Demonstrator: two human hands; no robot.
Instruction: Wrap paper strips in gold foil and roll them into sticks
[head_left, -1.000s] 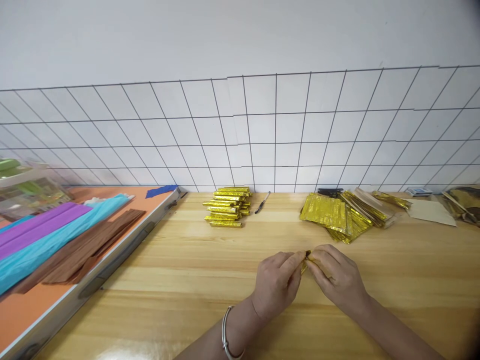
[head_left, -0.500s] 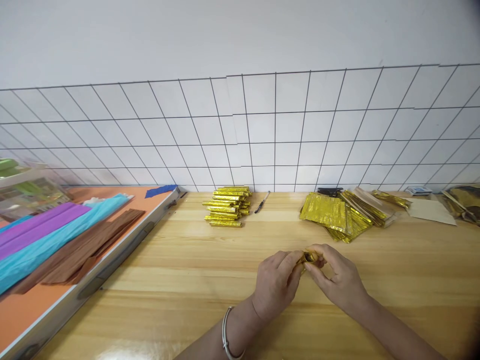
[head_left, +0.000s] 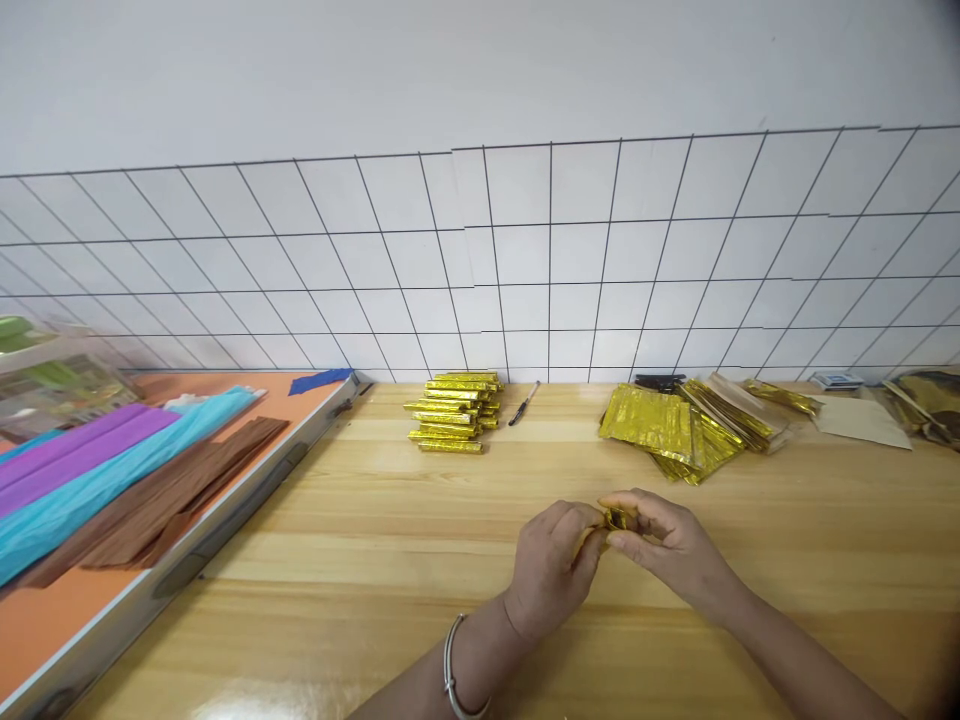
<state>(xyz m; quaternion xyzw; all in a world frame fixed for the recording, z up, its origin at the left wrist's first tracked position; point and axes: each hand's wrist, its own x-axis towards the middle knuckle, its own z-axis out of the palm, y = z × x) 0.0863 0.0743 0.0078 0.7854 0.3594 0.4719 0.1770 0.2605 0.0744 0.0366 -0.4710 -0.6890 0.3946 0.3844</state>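
Observation:
Near the middle of the wooden table, my left hand pinches the left side of a small gold foil piece. My right hand grips the same piece from the right, with fingers over it and thumb below. The piece looks curled or folded, with a dark opening facing me; my fingers hide part of it. Beyond my hands on the left lies a pile of narrow gold foil strips. Flat gold foil sheets lie in a stack beyond my right hand.
A pen lies beside the strip pile. At the left, an orange board holds brown, turquoise and purple crepe paper, with a clear box behind. White paper lies at the right. A gridded wall rises behind the table.
The fingers of my right hand have shifted slightly left over the gold foil piece, and its opening looks narrower. My left hand has barely moved.

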